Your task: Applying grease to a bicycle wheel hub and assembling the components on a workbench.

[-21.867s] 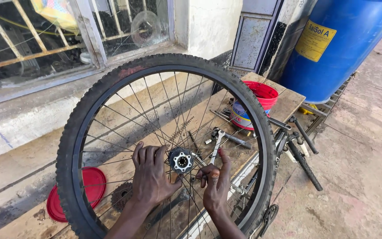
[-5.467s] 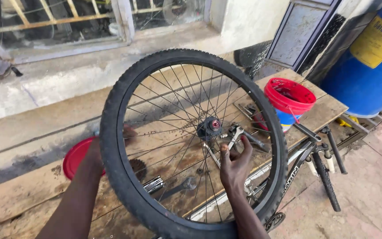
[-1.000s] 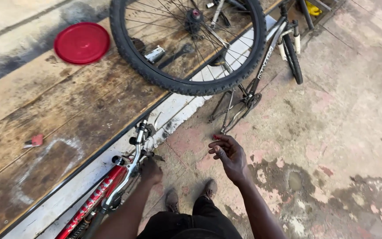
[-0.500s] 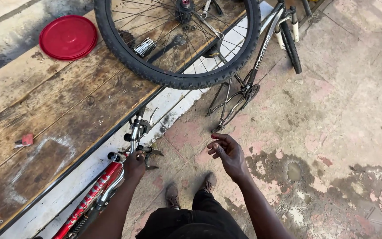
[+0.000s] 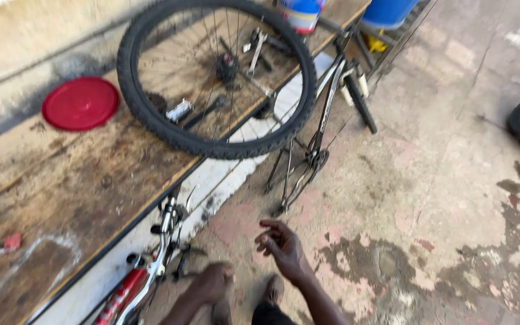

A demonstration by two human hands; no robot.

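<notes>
While the left hand [image 5: 215, 281] reaches low toward the red-and-silver bicycle frame [image 5: 145, 274] propped against the workbench edge, its fingers curl downward just beside the frame's small levers and cables, and whether they grip anything I cannot tell, since the picture is blurred there. Held apart in the air, the right hand [image 5: 281, 244] is loosely open with bent fingers and holds nothing. Up on the wooden workbench [image 5: 85, 180] the spoked bicycle wheel [image 5: 218, 75] lies flat with its tyre on, and loose tools lie under its spokes near the hub, so work on the wheel looks set aside and the frame now has the attention. Beyond it lie a red lid [image 5: 80, 103] and a second, dark frame [image 5: 326, 114] leaning on the bench's far end.
</notes>
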